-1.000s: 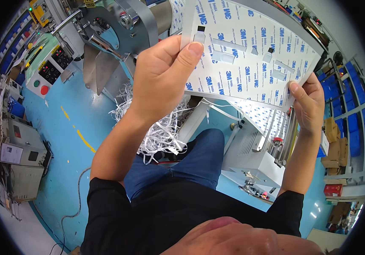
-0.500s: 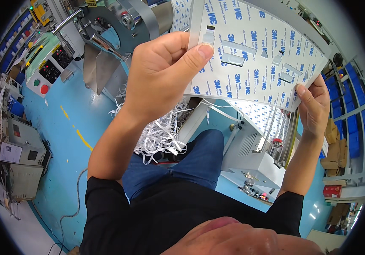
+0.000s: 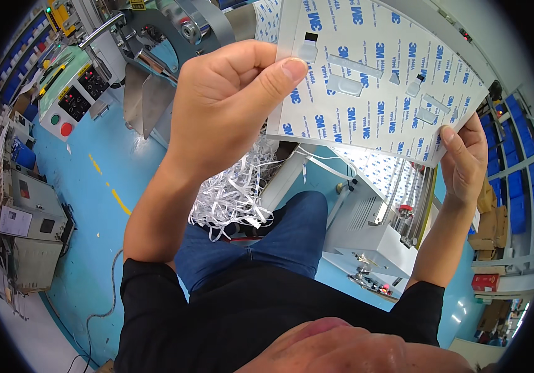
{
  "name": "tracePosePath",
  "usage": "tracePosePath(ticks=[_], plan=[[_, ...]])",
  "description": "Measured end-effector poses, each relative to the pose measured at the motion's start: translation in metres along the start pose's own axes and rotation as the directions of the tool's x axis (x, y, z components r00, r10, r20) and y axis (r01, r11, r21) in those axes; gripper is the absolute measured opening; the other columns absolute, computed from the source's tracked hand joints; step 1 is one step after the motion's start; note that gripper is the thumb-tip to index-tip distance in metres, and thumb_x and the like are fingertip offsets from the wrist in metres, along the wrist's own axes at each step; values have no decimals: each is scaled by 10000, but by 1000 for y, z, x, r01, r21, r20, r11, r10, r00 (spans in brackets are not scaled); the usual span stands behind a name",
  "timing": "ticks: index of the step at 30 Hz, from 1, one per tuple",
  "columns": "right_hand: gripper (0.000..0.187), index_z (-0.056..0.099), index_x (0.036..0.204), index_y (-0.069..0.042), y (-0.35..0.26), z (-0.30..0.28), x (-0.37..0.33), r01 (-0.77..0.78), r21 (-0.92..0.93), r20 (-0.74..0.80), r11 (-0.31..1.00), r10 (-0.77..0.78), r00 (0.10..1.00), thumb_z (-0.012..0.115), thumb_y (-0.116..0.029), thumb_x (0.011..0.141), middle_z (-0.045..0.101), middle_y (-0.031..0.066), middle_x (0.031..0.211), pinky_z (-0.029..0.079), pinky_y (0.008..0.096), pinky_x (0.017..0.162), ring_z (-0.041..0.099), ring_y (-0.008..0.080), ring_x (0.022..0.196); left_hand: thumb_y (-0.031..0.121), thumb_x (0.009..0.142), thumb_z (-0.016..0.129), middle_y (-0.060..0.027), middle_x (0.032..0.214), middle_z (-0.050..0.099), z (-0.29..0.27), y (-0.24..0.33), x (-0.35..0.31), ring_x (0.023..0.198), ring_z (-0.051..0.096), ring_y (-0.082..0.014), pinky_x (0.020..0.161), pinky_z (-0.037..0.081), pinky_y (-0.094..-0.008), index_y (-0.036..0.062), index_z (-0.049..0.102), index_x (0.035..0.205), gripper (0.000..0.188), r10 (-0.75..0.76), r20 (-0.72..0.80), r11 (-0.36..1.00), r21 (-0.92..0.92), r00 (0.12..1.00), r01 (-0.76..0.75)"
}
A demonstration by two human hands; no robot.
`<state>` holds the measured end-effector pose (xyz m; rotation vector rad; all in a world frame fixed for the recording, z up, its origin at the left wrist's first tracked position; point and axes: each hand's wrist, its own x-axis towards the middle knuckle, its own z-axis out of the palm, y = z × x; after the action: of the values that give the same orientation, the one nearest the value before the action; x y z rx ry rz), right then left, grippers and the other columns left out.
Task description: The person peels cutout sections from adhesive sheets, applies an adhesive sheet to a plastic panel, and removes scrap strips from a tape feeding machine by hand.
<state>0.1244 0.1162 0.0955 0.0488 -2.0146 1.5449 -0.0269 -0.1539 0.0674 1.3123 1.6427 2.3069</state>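
A white sheet of adhesive-tape liner with blue print and several cut-out shapes is held up in front of me at the upper right. My left hand pinches its left edge, thumb on the near face beside one cut-out. At the sheet's lower right corner, my right hand grips with the thumb in front and the fingers mostly hidden behind. The sheet tilts down to the right. Some openings show dark or grey behind them.
Below the sheet lies a heap of shredded white strips. A white machine with rollers carries printed liner on my right. A control panel with buttons and a grey press stand at the left. Blue bins line the right.
My left hand has shifted slightly left, and my right hand slightly right and down. The sheet has turned a little between them, still held by both.
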Motion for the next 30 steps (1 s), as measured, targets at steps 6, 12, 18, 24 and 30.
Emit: tracePosePath(ticks=[6,12,18,24,30], plan=[[447,476,1168,83,-4,0,0,16,10,-22,1000,-16,1000,627,-94,786,605,217,1080,447,314,889,620,218,958,116,881,596,-107,885,662,-3,6,1,782,615,-102,693,488,-208,-70,612,1007,225,-43,60,999,-8,997,44],[425,479,1164,82,-4,-4,0,-1,22,-2,1000,1,1000,615,-91,801,606,211,1080,455,309,878,621,210,956,134,864,628,-77,788,668,3,5,2,684,600,-65,585,478,-187,-61,637,920,203,1,-5,999,-34,1000,-1],[422,477,1169,83,-5,-2,-1,13,36,-9,999,-13,1000,609,-90,807,607,209,1079,455,303,877,624,202,942,122,861,627,-78,782,666,1,5,2,684,597,-61,577,471,-179,-62,639,904,190,19,-2,1000,-7,1000,-19],[422,476,1169,85,-9,-1,-5,33,38,-26,999,-32,999,604,-86,805,604,214,1079,460,299,867,625,207,934,102,858,625,-76,780,662,-2,6,3,675,591,-59,576,464,-176,-66,637,908,176,28,2,999,21,1000,-28],[423,478,1161,87,-9,-1,-4,33,24,-5,999,-33,999,610,-87,798,610,208,1069,459,293,864,623,198,926,99,857,626,-73,794,660,0,7,2,687,592,-61,595,462,-171,-63,637,918,173,25,-30,1000,-12,999,-26]])
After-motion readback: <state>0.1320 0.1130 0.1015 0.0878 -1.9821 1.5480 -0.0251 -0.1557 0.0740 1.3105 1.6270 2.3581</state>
